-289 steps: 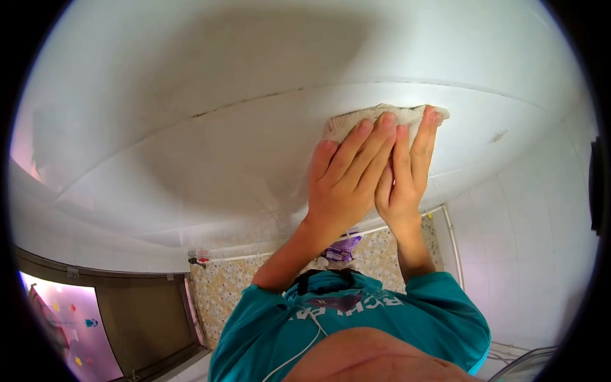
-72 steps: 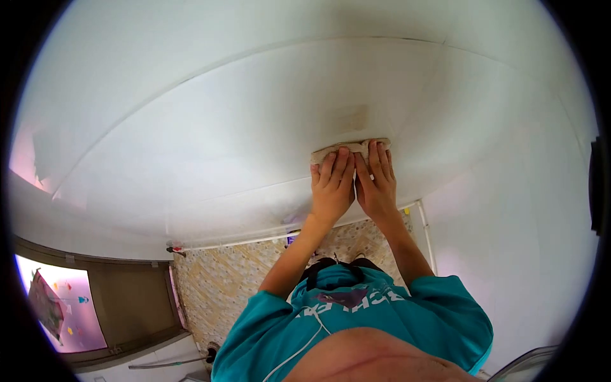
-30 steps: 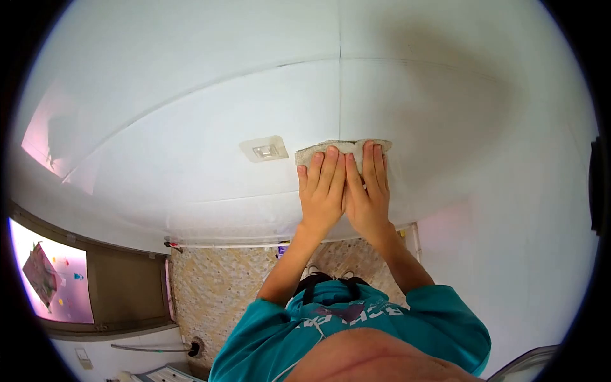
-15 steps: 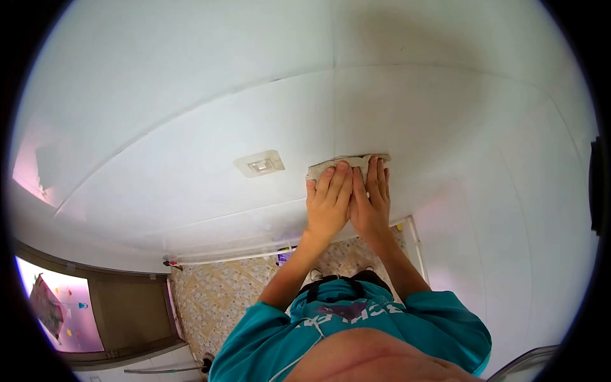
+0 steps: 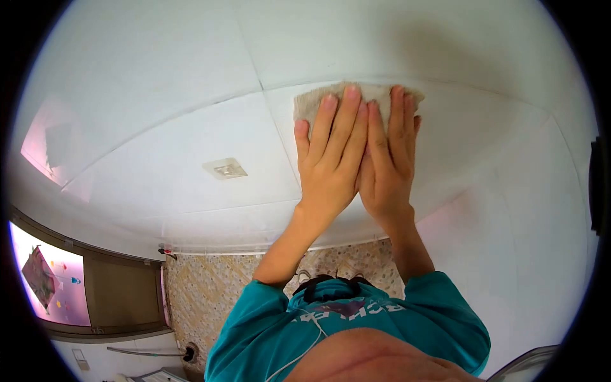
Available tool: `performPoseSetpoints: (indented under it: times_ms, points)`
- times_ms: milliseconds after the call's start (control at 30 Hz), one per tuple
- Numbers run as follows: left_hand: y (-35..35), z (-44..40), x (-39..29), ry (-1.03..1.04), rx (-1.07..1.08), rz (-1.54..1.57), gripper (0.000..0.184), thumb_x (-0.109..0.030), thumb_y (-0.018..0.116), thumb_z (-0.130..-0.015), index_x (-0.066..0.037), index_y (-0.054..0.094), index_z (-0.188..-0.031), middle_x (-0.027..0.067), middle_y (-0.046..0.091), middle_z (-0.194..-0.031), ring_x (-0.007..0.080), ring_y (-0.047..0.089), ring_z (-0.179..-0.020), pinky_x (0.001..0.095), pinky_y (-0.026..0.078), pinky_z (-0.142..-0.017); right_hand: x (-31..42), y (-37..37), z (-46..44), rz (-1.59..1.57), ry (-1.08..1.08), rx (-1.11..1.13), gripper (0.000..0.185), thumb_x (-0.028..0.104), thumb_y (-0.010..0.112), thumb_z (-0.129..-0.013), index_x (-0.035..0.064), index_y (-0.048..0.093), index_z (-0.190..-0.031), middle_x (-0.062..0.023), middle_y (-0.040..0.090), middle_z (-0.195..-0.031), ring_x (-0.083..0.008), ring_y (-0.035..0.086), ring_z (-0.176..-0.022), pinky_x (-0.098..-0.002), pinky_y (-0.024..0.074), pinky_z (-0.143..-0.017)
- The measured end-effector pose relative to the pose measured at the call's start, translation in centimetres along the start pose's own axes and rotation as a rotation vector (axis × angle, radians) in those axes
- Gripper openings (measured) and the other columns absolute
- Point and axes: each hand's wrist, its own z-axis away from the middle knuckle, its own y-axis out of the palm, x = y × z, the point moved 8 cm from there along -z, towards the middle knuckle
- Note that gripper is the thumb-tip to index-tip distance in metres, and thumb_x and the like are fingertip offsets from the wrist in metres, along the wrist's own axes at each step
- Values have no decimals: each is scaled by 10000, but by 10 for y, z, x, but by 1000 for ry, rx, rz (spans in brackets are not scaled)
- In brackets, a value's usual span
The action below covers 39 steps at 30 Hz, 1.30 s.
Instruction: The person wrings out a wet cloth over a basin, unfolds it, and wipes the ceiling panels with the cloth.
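Observation:
A beige cloth point(image 5: 377, 93) lies spread against the white tiled wall point(image 5: 191, 127), just under a horizontal joint line. My left hand point(image 5: 331, 156) presses flat on its left part, fingers stretched upward and spread. On the right part, my right hand point(image 5: 391, 159) lies flat too, its fingers pointing up. The two hands touch along their inner sides. Parts of the cloth are hidden beneath palms and fingers.
Left of the hands, a small pale square plate point(image 5: 226, 169) is fixed to the wall. A red-handled fitting point(image 5: 167, 251) sits low at the left. Below are a pebble-patterned floor point(image 5: 216, 274), a brown-framed window point(image 5: 124, 286) and a thin pole point(image 5: 146, 353).
Both hands have slid up the wall and slightly right along it with the cloth. The cloth is now spread wider and reaches the joint line.

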Motion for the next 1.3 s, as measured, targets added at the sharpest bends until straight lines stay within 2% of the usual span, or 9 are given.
performPoseSetpoints:
  times_ms: [67,133,333,400,467,900,1000,1167,1300]
  points:
    - [5,-10,-10,18,-30,14,444,-189,441,-917,11,498,-1309,196,373,-1449,386,230,-1393,501,21,-1129,-8,-5,-6,-21,-21,-32,404,151,454,-913,42,540,-1292,-217,390,-1429,-377,335,-1348,-487,199,-1113]
    - [7,-3,-10,-98,-152,-2,372,-210,463,-909,-49,602,-1215,110,492,-1379,276,372,-1336,454,63,-1139,-11,-4,-1,-77,-13,1,396,153,438,-916,44,551,-1279,-220,388,-1429,-376,338,-1346,-496,208,-1108]
    - [56,88,-14,-71,-92,-43,367,-215,462,-909,-51,608,-1204,117,494,-1375,296,335,-1356,460,50,-1143,-31,14,82,-49,54,140,369,109,540,-873,40,582,-1233,-215,401,-1421,-367,357,-1335,-501,246,-1092]
    - [71,111,-24,19,-23,-99,433,-205,429,-920,30,518,-1273,217,363,-1446,380,191,-1408,507,3,-1138,-36,19,107,-42,57,147,370,92,560,-859,42,588,-1225,-215,406,-1417,-365,358,-1335,-500,248,-1092]
    - [78,119,-24,3,-16,-82,432,-205,431,-920,30,519,-1271,216,360,-1448,380,184,-1410,505,5,-1139,-43,20,119,-34,65,156,373,76,580,-846,43,593,-1217,-214,411,-1414,-363,359,-1335,-498,250,-1092]
    - [21,-7,-30,4,-120,-77,441,-207,436,-919,29,519,-1282,211,401,-1426,376,252,-1389,467,51,-1142,-29,-15,8,-99,16,-8,394,111,507,-893,52,555,-1280,-216,392,-1429,-367,340,-1348,-491,207,-1110]
    - [34,26,-23,-89,-107,-64,369,-220,457,-918,-46,602,-1209,105,503,-1369,292,373,-1335,461,96,-1138,-32,-8,36,-99,40,31,400,104,524,-883,55,556,-1278,-215,397,-1425,-359,348,-1345,-482,220,-1107]
    - [78,131,-12,-117,-73,-108,367,-248,484,-913,-41,611,-1189,113,520,-1346,302,361,-1341,466,110,-1139,-41,26,122,-138,100,285,408,71,565,-861,52,561,-1269,-212,407,-1417,-356,359,-1336,-479,239,-1104]
    - [79,154,-8,-116,-73,-117,354,-236,512,-901,-39,616,-1176,121,509,-1352,307,353,-1344,475,135,-1135,-36,37,144,-170,73,319,417,44,557,-860,34,546,-1276,-228,386,-1425,-374,338,-1343,-490,237,-1104]
